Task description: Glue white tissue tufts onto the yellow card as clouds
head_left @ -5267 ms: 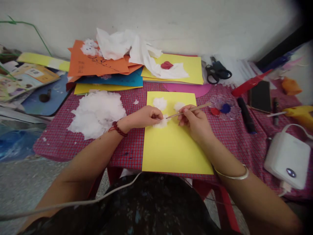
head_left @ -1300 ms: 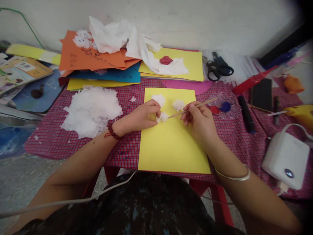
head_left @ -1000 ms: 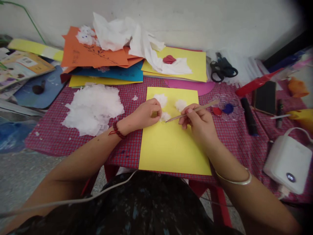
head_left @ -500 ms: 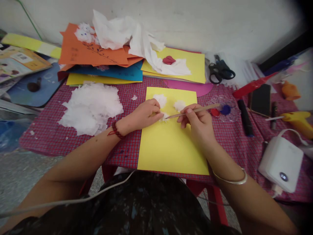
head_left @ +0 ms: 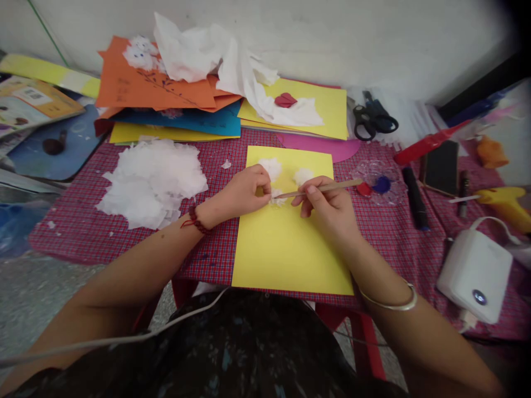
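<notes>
A yellow sheet of card (head_left: 290, 254) lies before me, bearing several white tissue tufts. Two fluffy ones sit near its top, one left tuft (head_left: 270, 168) and one right tuft (head_left: 303, 176). Lower down, a smaller tuft (head_left: 277, 197) is between my hands. My left hand (head_left: 246, 190) rests over the card's left edge, thumb and fingers pinched together at that small tuft; what they hold is hidden. With my right hand (head_left: 327, 202) I hold a thin wooden stick (head_left: 340, 186) like a pencil, its pointed end at the tuft.
Left of the card lies a heap of white tissue squares (head_left: 151, 182). Orange cards (head_left: 161, 91) and crumpled tissue (head_left: 191, 52) are behind. On the right are a clear palette (head_left: 396, 193) with red and blue paint, scissors (head_left: 373, 117), a marker (head_left: 415, 199) and a glue gun (head_left: 504, 202).
My left thumb and fingers have drawn closer together at the small tuft. The stick has shifted slightly left, with its back end lower. The view has moved a little.
</notes>
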{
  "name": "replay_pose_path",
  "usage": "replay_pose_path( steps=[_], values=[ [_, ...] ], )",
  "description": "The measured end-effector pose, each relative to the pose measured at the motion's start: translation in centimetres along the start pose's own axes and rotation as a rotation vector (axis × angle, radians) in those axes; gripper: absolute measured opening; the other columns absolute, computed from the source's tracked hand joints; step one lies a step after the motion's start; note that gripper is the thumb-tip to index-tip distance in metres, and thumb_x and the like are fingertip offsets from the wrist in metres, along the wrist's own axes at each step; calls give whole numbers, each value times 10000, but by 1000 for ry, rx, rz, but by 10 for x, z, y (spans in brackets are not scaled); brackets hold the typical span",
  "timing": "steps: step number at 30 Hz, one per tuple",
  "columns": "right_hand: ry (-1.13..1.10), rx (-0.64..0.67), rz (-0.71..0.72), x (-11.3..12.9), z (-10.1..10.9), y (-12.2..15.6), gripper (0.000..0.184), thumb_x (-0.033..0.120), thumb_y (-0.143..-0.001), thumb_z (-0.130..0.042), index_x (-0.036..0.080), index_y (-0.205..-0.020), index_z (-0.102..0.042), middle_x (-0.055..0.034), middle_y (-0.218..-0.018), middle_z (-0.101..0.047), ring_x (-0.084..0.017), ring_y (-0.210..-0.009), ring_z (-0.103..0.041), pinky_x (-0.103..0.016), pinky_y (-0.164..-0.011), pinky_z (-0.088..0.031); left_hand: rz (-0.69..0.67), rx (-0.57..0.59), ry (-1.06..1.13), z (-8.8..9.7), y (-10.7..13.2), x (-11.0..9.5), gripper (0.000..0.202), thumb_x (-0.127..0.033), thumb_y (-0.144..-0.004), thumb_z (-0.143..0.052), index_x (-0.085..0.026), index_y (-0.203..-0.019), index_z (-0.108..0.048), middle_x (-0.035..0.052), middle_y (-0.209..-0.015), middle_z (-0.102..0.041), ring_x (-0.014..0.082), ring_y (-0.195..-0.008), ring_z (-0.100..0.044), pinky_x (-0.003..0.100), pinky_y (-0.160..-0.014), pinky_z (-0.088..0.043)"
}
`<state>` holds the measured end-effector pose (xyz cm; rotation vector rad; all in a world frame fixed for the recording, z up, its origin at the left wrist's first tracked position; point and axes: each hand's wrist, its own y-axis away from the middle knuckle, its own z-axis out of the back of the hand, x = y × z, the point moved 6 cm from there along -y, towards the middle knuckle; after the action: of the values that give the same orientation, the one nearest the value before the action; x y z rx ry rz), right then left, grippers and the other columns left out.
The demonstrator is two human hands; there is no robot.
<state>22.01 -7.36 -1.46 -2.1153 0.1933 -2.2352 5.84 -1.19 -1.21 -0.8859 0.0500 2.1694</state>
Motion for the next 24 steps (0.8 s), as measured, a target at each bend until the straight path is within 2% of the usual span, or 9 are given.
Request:
replay_pose_path(
  steps=[8, 14, 21, 24],
  values=[
    [-9, -44, 1, 2, 6, 0, 282, 478, -884, -632, 211, -810, -583, 18, -645, -657, -68, -448, -534, -213, -442, -428, -9, -24, -26, -3, -4, 1, 89, -85, -732, -591, -156, -681, -580, 55, -869, -621, 165, -849, -602, 292, -762, -494],
    [0, -49, -51, -1, 7, -1, 239, 423, -876, -638, 206, -783, -595, 17, -612, -644, -67, -438, -520, -202, -431, -413, -13, -36, -59, -5, -6, 3, 92, -108, -773, -583, -153, -697, -610, 59, -864, -619, 173, -854, -597, 303, -775, -484],
    [-196, -171, -229, -24, 23, -10, 175, 351, -843, -636, 206, -756, -589, 26, -567, -603, -61, -398, -481, -170, -364, -359, 15, -60, -27, -6, -8, 9, 96, -86, -746, -600, -152, -687, -637, 41, -825, -609, 161, -814, -588, 288, -735, -471],
    [-258, -195, -308, -30, 31, -11, 175, 347, -807, -659, 185, -767, -606, 28, -551, -580, -59, -388, -478, -159, -355, -366, -3, -26, -42, -10, -8, 5, 127, -67, -763, -589, -155, -712, -666, 49, -845, -633, 172, -849, -603, 301, -773, -487]
  ],
)
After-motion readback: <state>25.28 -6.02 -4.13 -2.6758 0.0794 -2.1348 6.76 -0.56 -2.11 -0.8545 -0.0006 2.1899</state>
